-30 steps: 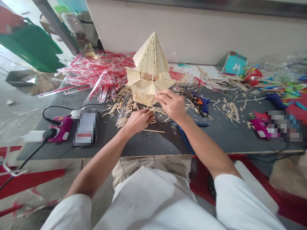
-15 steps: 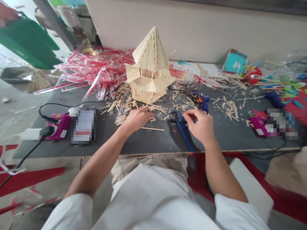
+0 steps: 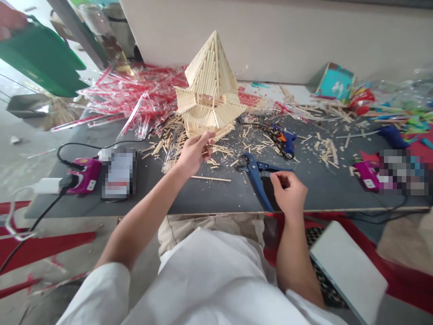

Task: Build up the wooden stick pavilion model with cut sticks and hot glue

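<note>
A pavilion-like model made of pale wooden sticks stands upright at the back of the table, with a pointed roof above a flared lower tier. My left hand is raised in front of its base, thumb and fingers drawn together; whatever they pinch is too small to make out. Blue pipe cutters lie on the table with their handles spread apart. Just right of them is my right hand, its fingers curled in, their contents hidden. One long thin stick lies between my hands, near the front edge.
Cut stick pieces litter the dark table. Red-and-clear plastic wrappers are heaped at back left. A blue glue gun lies behind the cutters. A phone and a purple power adapter with cables are at left.
My left hand has risen off the table toward the model's base. My right hand has moved right and toward me, away from the cutter's head; the cutter's handles now show spread.
</note>
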### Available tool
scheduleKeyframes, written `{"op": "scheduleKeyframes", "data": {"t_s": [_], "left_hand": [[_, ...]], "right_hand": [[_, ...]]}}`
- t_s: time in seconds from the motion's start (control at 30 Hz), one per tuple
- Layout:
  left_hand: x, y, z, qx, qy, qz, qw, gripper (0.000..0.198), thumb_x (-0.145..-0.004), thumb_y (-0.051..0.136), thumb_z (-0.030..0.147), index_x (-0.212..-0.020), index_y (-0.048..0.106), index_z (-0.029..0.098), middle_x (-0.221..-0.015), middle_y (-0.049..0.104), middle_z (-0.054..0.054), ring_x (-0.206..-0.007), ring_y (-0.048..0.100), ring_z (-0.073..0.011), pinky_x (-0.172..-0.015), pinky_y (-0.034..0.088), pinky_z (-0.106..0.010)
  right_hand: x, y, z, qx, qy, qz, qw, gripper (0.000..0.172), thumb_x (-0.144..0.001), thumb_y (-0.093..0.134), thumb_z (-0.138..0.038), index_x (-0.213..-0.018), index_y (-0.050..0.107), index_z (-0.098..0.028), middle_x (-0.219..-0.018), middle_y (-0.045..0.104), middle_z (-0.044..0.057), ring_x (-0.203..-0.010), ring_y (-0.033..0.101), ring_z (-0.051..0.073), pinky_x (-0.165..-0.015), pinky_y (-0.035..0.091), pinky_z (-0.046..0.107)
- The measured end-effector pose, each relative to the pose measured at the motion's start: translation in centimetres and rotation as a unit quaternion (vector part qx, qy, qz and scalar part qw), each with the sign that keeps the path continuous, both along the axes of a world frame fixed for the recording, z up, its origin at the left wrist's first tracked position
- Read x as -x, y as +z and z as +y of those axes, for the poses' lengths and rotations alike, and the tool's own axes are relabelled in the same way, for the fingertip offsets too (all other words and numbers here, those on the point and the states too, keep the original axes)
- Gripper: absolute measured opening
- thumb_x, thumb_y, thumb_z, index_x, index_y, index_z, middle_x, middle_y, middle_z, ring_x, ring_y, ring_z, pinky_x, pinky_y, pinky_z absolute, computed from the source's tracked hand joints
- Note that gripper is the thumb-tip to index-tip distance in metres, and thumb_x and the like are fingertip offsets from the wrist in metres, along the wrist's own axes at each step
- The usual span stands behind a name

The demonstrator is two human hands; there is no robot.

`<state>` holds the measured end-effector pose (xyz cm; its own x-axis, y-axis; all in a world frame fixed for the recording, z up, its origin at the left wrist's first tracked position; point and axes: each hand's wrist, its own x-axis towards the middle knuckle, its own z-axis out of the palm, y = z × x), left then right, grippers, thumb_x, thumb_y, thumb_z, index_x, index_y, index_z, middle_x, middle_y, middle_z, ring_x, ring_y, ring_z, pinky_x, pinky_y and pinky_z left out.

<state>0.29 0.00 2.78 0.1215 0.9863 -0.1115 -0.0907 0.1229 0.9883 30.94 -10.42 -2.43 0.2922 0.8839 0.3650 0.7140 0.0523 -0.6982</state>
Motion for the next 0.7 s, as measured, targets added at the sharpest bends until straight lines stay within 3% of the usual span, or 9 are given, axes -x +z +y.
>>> {"op": "scheduleKeyframes", "data": {"t_s": [0.17,0.3,0.47,0.7], "left_hand": [[-0.4,1.0,1.3,0.054,-0.007,-0.103,0.993,0.043,-0.104,0.051,0.058,-0.108,0.069,0.019,-0.086,0.066,-0.003,-0.055,0.052,-0.0040,-0.043,0.039,-0.017],[-0.8,1.1,1.8,0.045,0.002,-0.160,0.986,0.033,-0.105,0.056,0.046,-0.095,0.068,0.016,-0.088,0.066,-0.002,-0.054,0.050,-0.0005,-0.044,0.040,-0.013],[-1.1,1.3,2.1,0.046,0.018,-0.159,0.986,0.022,-0.106,0.056,0.027,-0.091,0.067,0.015,-0.090,0.068,-0.001,-0.053,0.050,0.0018,-0.049,0.044,-0.011],[-0.8,0.5,1.2,0.015,-0.020,-0.123,0.992,0.019,-0.100,0.064,0.027,-0.088,0.070,0.014,-0.086,0.071,-0.003,-0.057,0.058,-0.0016,-0.053,0.048,-0.015]], "right_hand": [[0.0,0.2,-0.2,0.010,0.019,-0.034,0.999,0.025,-0.093,0.067,-0.045,-0.093,0.072,-0.021,-0.081,0.073,0.004,-0.066,0.065,0.019,-0.070,0.052,0.033],[0.1,0.3,-0.2,0.016,0.026,-0.048,0.998,0.023,-0.093,0.067,-0.044,-0.092,0.072,-0.021,-0.081,0.074,0.004,-0.065,0.064,0.019,-0.071,0.052,0.034],[0.3,0.4,-0.1,0.013,0.025,-0.060,0.998,0.023,-0.093,0.066,-0.044,-0.091,0.073,-0.021,-0.079,0.073,0.005,-0.064,0.064,0.019,-0.068,0.052,0.033],[0.1,0.2,0.0,0.016,0.027,-0.066,0.997,0.023,-0.093,0.067,-0.043,-0.091,0.073,-0.021,-0.080,0.073,0.004,-0.064,0.063,0.018,-0.069,0.052,0.032]]}}
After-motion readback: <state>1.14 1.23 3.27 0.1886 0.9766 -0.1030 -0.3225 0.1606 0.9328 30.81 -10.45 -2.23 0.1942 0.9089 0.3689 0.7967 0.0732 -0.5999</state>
